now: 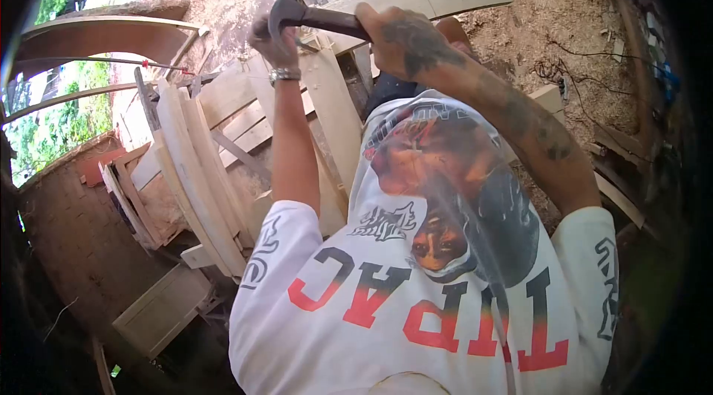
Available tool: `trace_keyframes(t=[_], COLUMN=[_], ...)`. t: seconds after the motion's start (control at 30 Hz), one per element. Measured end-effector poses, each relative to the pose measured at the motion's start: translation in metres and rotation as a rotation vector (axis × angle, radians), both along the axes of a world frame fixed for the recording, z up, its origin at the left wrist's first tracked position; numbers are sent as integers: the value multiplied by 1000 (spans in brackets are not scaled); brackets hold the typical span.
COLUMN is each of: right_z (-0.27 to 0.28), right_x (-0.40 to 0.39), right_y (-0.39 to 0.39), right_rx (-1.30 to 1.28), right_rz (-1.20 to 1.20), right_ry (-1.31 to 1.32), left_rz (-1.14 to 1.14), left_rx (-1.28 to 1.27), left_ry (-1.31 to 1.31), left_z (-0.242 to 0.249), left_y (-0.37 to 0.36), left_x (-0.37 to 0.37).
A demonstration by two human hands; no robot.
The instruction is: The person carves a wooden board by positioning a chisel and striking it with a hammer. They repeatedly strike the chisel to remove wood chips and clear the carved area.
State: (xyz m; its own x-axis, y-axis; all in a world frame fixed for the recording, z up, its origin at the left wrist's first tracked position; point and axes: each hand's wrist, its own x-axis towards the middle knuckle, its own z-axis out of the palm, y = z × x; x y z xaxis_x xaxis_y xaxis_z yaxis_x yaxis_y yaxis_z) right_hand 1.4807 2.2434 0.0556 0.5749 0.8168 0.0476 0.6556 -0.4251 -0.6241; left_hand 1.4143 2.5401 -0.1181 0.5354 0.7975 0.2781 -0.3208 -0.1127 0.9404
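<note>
Fingers of the right hand (405, 42) wrap the hammer (312, 16) handle, giving a firm swinging grip; fingers of the left hand (271, 42) close near its head, steadying it above the far wooden planks (327, 98).

Sawdust-strewn ground (564, 16) in daylight; a brick wall (82, 246) at left; green foliage (44, 127) beyond.

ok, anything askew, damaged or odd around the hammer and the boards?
Nothing looks broken. The right hand grips the hammer by its handle, and the left hand is at its head, above a wooden plank. Sawdust covers the ground, and cables trail loose across it.
</note>
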Motion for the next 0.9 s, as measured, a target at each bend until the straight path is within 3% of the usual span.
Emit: trace_keyframes(t=[0.03, 0.07, 0.13, 0.2, 0.27, 0.33, 0.4, 0.47, 0.53, 0.57, 0.67, 0.9], right_z=[-9, -14, -20, -28, -34, -41, -67, -61, -37, -49, -57, -64], right_x=[-1, -1, -3, -10, -14, -12, -8, -5, -3, 1, 7, 11], right_y=[-9, -17, -29, -43, -58, -71, -83, -92, -102, -114, -134, -130], right_rx=[86, 53, -12, -36, -30, -78, -90, -98, -82, -27, -95, -94], right_rz=[-40, -75, -131, -207, -256, -303, -337, -417, -519, -537, -603, -560], right_ry=[29, 65, 147, 205, 234, 317, 320, 349, 423, 431, 396, 443], left_rz=[53, 168, 294, 291, 12, -232, -374, -176, -30, 139, 54, -88], left_rx=[-78, -150, -238, -159, -19, 535, 583, 498, -131, -347, -163, -256], left_ry=[-44, 69, 126, 191, 101, 104, 518, 157, -124, -120, -40, -34], left_z=[11, 57, 47, 59, 55, 57, 79, 56, 69, 105, 115, 80], left_y=[-2, -25, -6, -17, -37, -84, -109, -73, -32, -34, -34, -39], left_x=[10, 18, 40, 45, 28, 16, 6, 18, 23, 25, 18, -1])
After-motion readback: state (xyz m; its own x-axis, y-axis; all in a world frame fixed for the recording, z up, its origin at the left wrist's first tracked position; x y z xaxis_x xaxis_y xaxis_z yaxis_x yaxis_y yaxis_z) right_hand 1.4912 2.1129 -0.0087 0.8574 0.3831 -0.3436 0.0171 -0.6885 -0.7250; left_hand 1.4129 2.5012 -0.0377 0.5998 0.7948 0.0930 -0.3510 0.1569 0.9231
